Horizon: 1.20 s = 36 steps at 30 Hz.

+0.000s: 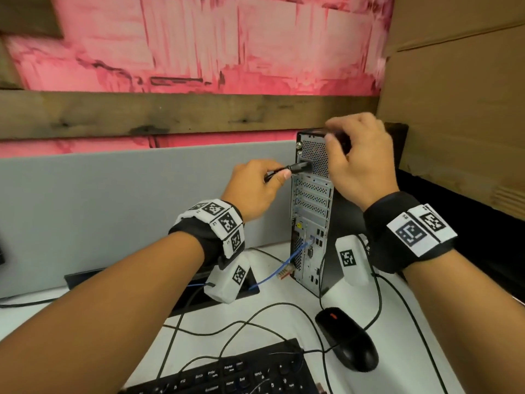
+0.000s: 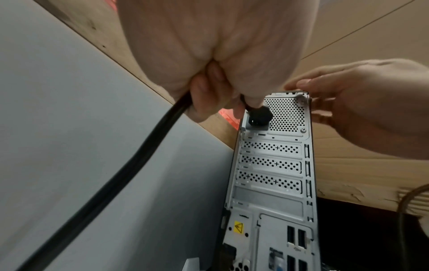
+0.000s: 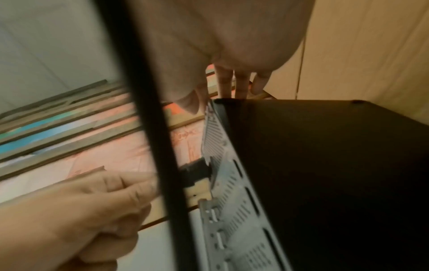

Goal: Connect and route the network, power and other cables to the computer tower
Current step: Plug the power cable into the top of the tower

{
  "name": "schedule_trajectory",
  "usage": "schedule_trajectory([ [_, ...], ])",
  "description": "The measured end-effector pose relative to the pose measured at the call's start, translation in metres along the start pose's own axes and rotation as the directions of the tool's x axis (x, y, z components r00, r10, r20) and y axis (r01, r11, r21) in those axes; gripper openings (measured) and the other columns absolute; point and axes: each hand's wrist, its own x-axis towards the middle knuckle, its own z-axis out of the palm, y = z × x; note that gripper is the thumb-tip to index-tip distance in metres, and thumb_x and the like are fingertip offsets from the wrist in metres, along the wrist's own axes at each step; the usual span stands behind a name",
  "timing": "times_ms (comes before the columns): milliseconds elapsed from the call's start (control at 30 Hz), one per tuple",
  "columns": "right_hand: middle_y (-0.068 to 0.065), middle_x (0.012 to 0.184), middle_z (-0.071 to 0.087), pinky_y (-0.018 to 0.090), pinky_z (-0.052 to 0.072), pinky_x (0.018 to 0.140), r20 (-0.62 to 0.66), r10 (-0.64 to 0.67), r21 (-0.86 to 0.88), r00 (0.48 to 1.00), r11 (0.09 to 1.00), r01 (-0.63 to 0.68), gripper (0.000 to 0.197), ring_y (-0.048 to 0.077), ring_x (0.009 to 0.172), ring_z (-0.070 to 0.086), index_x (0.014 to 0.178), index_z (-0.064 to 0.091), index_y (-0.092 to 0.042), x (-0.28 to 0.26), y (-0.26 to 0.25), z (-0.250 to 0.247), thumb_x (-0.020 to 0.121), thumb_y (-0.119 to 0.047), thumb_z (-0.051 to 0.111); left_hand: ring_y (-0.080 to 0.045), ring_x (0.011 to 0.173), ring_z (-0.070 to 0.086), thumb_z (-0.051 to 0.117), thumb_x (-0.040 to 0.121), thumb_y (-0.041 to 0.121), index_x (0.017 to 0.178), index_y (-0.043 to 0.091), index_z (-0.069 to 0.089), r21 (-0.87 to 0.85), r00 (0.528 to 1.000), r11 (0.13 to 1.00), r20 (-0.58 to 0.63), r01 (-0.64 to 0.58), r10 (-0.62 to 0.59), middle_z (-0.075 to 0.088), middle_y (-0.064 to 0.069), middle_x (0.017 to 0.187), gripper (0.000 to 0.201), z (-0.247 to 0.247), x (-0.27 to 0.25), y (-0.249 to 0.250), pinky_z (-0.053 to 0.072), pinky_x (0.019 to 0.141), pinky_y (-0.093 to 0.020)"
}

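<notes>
Pinching the power plug by its stiff moulded body with my left hand, right hand clasping the computer tower, I expect springy cable pull.

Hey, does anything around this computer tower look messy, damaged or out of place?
Thin black cables loop loosely over the desk and across the keyboard; the cardboard beside the tower has a torn lower edge.

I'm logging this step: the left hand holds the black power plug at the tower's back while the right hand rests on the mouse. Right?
Not quite: the right hand grips the top of the tower, not the mouse, as the head view shows. The rest is right.
</notes>
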Motion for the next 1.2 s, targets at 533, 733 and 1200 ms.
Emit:
schedule_trajectory([
  [533,-0.005,0.126,0.06,0.05,0.04,0.102,-0.043,0.055,0.13,0.998,0.99,-0.049,0.037,0.018,0.128,0.047,0.125,0.065,-0.024,-0.015,0.012,0.02,0.094,-0.033,0.046,-0.013,0.052,0.049,0.059,0.094,0.04,0.085,0.02,0.077,0.152,0.999,0.988,-0.035,0.027,-0.022,0.057,0.004,0.054,0.028,0.004,0.013,0.018,0.042,0.056,-0.031],
  [733,-0.007,0.121,0.06,0.048,0.039,0.103,-0.095,0.108,0.195,0.99,0.977,-0.088,0.036,0.016,0.126,0.047,0.12,0.067,-0.024,-0.017,0.002,0.023,0.092,-0.032,0.045,-0.006,0.045,0.039,0.062,0.092,0.04,0.088,0.019,0.079,0.171,0.997,0.983,-0.063,0.063,-0.053,0.046,0.009,0.045,0.027,0.006,0.019,0.026,0.032,0.051,-0.021],
  [1200,-0.01,0.117,0.056,0.039,0.034,0.101,-0.154,0.214,0.285,0.965,0.944,-0.164,0.037,0.014,0.125,0.047,0.112,0.069,-0.023,-0.018,-0.01,0.032,0.081,-0.013,0.053,-0.014,0.047,0.047,0.065,0.088,0.038,0.076,0.013,0.075,0.151,0.991,0.98,-0.053,0.131,-0.124,0.056,0.0,0.049,0.03,0.008,0.021,0.03,0.045,0.054,-0.027],
])
